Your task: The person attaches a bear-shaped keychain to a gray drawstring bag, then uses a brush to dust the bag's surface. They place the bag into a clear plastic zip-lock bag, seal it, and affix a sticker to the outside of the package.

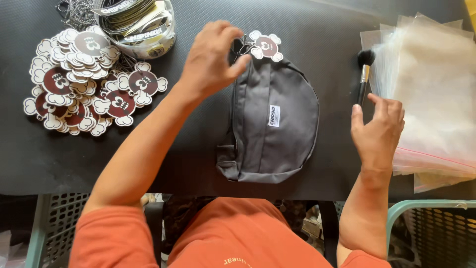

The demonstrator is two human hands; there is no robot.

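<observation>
Head view, read from left to right: a heap of bone-edged maroon hang tags [84,84] lies on the black table mat [29,159], and behind it stands a clear tub [141,25] of folded label strips. Next comes the left hand [210,59], raised over the top end of the dark grey waist bag [272,126]; its thumb and fingertips are drawn together, pinching at the small metal chain or zip pull there, though the exact contact is partly hidden by the fingers. One single hang tag [266,45] sits just beyond those fingers, touching the bag's upper edge. The bag itself lies flat in the middle of the mat, its small white label facing up. Further right a black make-up style brush [364,74] lies on the mat, then the right hand [379,131], fingers loosely spread and holding nothing, hovering just beside the brush and the stack of clear plastic bags [431,89]. By the look of it, the tag is being fixed to the bag's zip end; finishing that would call for a steady pinch at the chain.
</observation>
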